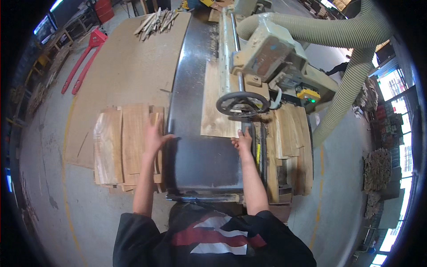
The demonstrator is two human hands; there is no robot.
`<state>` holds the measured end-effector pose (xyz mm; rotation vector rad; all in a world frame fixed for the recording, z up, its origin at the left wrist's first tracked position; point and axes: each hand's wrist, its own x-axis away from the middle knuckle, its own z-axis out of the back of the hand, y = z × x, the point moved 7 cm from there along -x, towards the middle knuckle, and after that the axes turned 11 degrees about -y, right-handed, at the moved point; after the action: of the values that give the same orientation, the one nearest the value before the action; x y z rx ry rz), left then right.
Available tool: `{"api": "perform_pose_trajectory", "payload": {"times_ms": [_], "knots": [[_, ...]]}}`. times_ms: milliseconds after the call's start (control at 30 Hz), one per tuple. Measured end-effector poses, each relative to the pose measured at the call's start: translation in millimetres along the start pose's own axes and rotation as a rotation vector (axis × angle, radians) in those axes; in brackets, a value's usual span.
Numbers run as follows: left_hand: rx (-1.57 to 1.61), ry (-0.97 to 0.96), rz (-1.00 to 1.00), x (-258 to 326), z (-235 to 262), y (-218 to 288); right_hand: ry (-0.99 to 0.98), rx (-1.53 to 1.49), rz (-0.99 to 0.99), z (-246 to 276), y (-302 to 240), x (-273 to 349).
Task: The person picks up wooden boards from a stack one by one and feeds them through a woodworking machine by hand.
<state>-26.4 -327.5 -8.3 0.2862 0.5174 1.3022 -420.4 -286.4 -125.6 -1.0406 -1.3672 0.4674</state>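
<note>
A pale wooden board point(219, 124) lies flat on the dark metal bed of a saw-like woodworking machine, its far part passing beside the machine's head. My right hand point(242, 141) is closed at the board's near right corner, thumb and fingers against the edge. To the left, my left hand point(155, 137) is open over a stack of wooden boards point(133, 140). Its thumb points toward the metal bed point(195, 158), and its fingertips reach the stack's right side. Whether they press on a board I cannot tell. A black handwheel point(242, 104) stands just beyond my right hand.
More boards point(288, 133) are piled right of the bed. A thick ribbed hose point(347, 31) arches over the machine point(271, 49). Thin wood strips point(156, 23) lie on the brown sheet point(129, 66) at the far left. A red pallet jack point(86, 60) stands beyond its left edge.
</note>
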Motion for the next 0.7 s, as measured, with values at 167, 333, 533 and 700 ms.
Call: {"api": "perform_pose_trajectory", "payload": {"times_ms": [167,333,533,700], "knots": [[-0.293,0.022,0.421,46.3,71.3,-56.0,-0.014,-0.002,0.076,14.2,-19.7,-41.0],[-0.322,0.025,0.594,66.3,36.0,-42.8,-0.127,0.245,0.15,-2.1,-32.4,-32.1],[-0.159,0.038,0.331,93.1,-41.0,41.5,-0.223,0.241,0.173,2.6,9.6,55.3],[0.046,0.024,0.27,134.9,-77.0,97.0,-0.316,0.211,0.122,6.1,80.0,131.1]]}}
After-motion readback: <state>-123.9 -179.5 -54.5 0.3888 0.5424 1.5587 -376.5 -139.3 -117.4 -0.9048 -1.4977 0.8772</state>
